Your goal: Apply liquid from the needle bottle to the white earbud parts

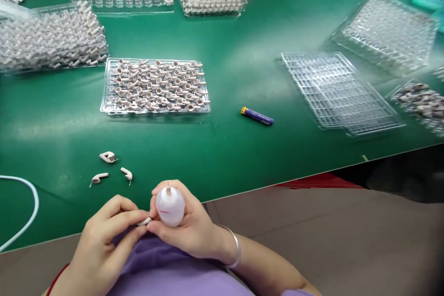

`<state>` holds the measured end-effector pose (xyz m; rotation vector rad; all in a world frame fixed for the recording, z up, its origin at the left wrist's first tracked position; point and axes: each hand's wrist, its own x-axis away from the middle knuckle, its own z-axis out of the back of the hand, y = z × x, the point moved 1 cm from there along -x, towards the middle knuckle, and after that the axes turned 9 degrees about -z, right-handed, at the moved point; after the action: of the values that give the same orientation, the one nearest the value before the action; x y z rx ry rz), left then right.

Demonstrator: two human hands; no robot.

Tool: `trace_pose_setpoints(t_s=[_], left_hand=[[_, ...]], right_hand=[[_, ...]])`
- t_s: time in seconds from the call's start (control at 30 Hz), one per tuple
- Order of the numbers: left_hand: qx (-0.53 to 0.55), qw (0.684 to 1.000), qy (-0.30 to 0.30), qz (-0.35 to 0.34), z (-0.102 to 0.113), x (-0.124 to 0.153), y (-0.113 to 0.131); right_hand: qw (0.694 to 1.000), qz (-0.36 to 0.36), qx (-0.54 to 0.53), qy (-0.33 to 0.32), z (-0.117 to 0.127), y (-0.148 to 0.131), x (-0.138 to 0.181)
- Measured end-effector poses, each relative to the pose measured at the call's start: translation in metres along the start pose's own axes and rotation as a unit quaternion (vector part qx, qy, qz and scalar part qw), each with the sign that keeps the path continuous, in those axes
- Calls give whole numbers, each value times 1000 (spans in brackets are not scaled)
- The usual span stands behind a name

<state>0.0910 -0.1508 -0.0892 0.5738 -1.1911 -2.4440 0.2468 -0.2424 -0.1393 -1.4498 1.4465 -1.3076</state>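
My right hand (198,229) is wrapped round a small translucent squeeze bottle (169,209) with a thin needle tip that points up. Between the thumb and fingers of my left hand (107,236) is a small pale earbud shell (144,222), partly hidden by the fingertips. The right thumb reaches close to this shell; whether it touches cannot be made out. On the green table just beyond the left hand lie three loose pieces: a pair of shells lying together (108,157), a stemmed shell (99,178) and another stemmed shell (127,175).
A clear tray of earbud shells (156,85) lies ahead, with fuller stacked trays (52,37) behind it. A purple glue-stick-like tube (257,116) lies to its right. Clear plastic trays (333,88) are at the right. A white cable (34,203) curves in from the left.
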Motion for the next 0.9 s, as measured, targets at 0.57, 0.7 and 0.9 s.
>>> trace_pose_setpoints(t_s=[0.57,0.7,0.9], left_hand=[[-99,992,21,-74,-1,15,-7],[-240,964,47,-106,1,22,-14],[-288,952,40,-92,-3,28,-24]], right_hand=[[997,27,54,-38,10,-3,5],[969,84,229,47,25,-6,14],[911,208,351,65,31,-4,23]])
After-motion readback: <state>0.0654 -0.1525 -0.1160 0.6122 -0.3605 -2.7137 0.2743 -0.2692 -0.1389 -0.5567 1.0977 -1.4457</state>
